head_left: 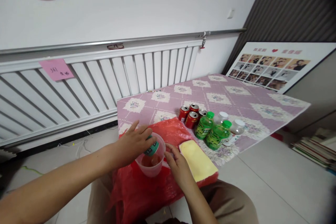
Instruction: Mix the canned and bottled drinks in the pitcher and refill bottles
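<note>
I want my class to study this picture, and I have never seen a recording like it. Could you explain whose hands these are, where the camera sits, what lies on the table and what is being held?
There is no machine here. The camera is worn on a person's head and looks forward and down, so both arms belong to the wearer. The left hand holds a small teal-labelled can, tipped over a clear plastic cup with reddish liquid in it. The right hand rests against the cup's side. The cup stands on a red plastic sheet over a purple patterned tablecloth. Beside it lies a yellow cloth. Further back stand red cans, two green bottles and two clear white-capped bottles.
</note>
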The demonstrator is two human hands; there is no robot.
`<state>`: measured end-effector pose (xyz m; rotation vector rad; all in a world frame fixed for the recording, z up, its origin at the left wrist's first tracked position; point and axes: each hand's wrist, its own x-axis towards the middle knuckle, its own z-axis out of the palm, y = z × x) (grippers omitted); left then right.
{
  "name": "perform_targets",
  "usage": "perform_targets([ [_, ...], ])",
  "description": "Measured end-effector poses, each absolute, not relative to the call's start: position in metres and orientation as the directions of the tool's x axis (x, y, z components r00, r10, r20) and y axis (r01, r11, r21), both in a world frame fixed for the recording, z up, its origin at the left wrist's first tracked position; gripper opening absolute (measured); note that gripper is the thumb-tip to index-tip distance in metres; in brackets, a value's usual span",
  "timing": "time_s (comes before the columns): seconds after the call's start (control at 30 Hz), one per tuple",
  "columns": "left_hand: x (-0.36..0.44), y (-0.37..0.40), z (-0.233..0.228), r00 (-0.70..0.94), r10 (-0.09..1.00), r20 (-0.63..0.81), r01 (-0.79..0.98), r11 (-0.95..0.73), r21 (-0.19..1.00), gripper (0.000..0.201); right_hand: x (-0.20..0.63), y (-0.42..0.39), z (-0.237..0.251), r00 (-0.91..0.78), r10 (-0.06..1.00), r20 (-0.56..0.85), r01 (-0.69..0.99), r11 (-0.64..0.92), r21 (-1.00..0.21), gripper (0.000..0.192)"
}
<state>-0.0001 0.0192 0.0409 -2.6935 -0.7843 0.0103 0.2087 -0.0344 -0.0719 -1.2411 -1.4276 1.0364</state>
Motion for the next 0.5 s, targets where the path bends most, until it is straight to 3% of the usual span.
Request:
perform_targets([
  [0.13, -0.007, 0.024, 0.048, 0.773, 0.623, 0.117, 0.632, -0.773, -0.063, 0.066, 0.209, -0.035, -0.070, -0.040, 0.994, 0.102, 0.210, 0.108, -0.972, 0.034],
  [0.27, -0.019, 0.043, 0.047, 0.645, 0.736, 0.208, 0.640, -0.668, 0.381, 0.067, 0.211, -0.034, -0.071, -0.040, 0.996, 0.076, 0.211, 0.083, -0.974, 0.038],
  [0.4, -0.032, 0.080, 0.022, 0.426, 0.877, 0.221, 0.465, -0.421, 0.779, 0.069, 0.214, -0.034, -0.075, -0.013, 0.999, 0.046, 0.222, 0.048, -0.974, 0.042],
  [0.5, -0.039, 0.120, -0.016, 0.223, 0.963, 0.148, 0.289, -0.211, 0.934, 0.067, 0.216, -0.033, -0.080, 0.018, 1.000, 0.008, 0.236, 0.003, -0.972, 0.045],
])
